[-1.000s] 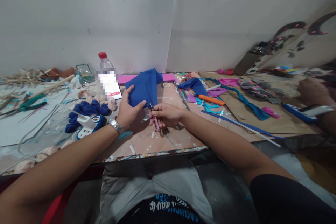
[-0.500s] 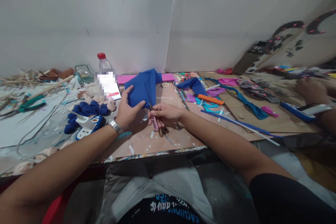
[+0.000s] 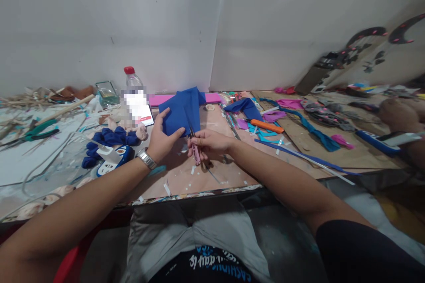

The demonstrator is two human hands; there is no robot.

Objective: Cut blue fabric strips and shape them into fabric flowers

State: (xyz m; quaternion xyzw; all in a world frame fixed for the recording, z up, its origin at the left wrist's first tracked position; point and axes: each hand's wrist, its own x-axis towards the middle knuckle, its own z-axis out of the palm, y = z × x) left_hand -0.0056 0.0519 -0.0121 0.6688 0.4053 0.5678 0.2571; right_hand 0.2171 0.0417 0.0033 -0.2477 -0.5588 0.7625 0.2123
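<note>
My left hand (image 3: 162, 138) pinches a folded piece of blue fabric (image 3: 175, 115) by its left and lower edges, thumb in front. Closed around pink-handled scissors (image 3: 195, 152) is my right hand (image 3: 208, 142), just right of the left thumb. Their narrow dark blades point up into the lower edge of the fabric, where a crease or cut line runs upward; which of the two I cannot tell. Part of the fabric hangs to the right of the blades.
Left of my hands are a phone (image 3: 141, 108), a red-capped bottle (image 3: 133, 80), a blue-and-white power strip (image 3: 114, 161), bunched blue cloth (image 3: 116, 136) and green-handled pliers (image 3: 41, 130). An orange cutter (image 3: 266, 125) and fabric strips lie to the right. Another person's hand (image 3: 400, 115) is far right.
The blue fabric has shifted very slightly to the right at its lower right edge. Both hands keep nearly the same place and grip.
</note>
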